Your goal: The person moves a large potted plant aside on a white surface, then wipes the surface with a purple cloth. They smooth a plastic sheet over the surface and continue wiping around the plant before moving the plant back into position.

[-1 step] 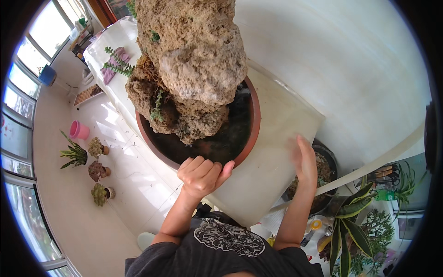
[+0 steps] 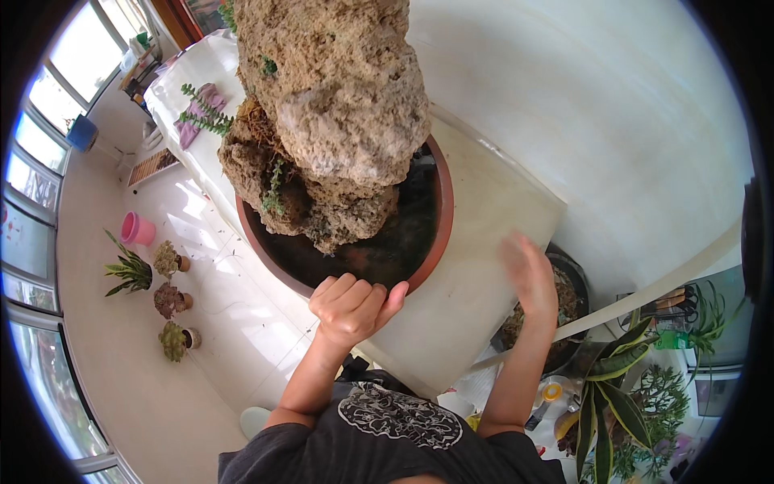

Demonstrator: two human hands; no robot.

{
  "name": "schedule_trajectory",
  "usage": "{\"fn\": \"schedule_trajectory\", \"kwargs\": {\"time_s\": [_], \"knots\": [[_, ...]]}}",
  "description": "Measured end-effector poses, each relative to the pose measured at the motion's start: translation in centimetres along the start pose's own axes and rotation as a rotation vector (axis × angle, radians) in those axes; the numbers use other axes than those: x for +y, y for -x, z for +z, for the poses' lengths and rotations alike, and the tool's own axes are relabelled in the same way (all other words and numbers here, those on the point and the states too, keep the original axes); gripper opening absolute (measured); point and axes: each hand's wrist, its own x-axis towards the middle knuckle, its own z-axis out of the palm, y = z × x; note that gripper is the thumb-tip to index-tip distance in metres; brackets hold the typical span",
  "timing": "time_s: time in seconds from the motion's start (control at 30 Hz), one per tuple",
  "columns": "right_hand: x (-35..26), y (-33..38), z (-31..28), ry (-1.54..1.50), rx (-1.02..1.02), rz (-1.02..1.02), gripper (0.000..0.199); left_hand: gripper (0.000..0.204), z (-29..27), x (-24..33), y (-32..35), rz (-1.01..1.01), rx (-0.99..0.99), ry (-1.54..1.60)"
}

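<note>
A tall, rough tan rock [image 2: 347, 89] with small green succulents stands in a round reddish-brown basin [image 2: 445, 202] of dark water. At the basin's near rim, my left hand [image 2: 351, 308] is closed, its fingers curled and its thumb lying along the edge; the undersides of the fingers are hidden. My right hand [image 2: 532, 278] hovers off to the right above the pale tabletop's edge, holding nothing. Its fingers are stretched out and blurred by motion. Below it, partly covered by my wrist, is a black pot [image 2: 582, 302] of soil.
The basin rests on a pale covered table [image 2: 492, 218] against a white wall. A purple cloth [image 2: 197, 117] lies at the far left. Small potted plants [image 2: 171, 300] and a pink bucket [image 2: 138, 229] stand on the floor. A snake plant [image 2: 609, 395] and a pale hose or strip [image 2: 645, 295] are at right.
My right hand has shifted slightly, its fingers swinging a little to the left. My left hand stays at the basin's rim.
</note>
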Motion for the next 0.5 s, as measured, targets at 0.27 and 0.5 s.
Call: {"fn": "schedule_trajectory", "kwargs": {"time_s": [0.27, 0.5], "knots": [[-2.8, -7.0, -2.3, 0.056, 0.132, -0.054, 0.036, 0.038, 0.2, -0.2, 0.0, 0.023, -0.01, -0.014], [-3.7, -5.4, 1.3, 0.439, 0.101, -0.553, 0.028, 0.036, 0.0, -0.3, 0.2, 0.025, -0.023, -0.004]]}}
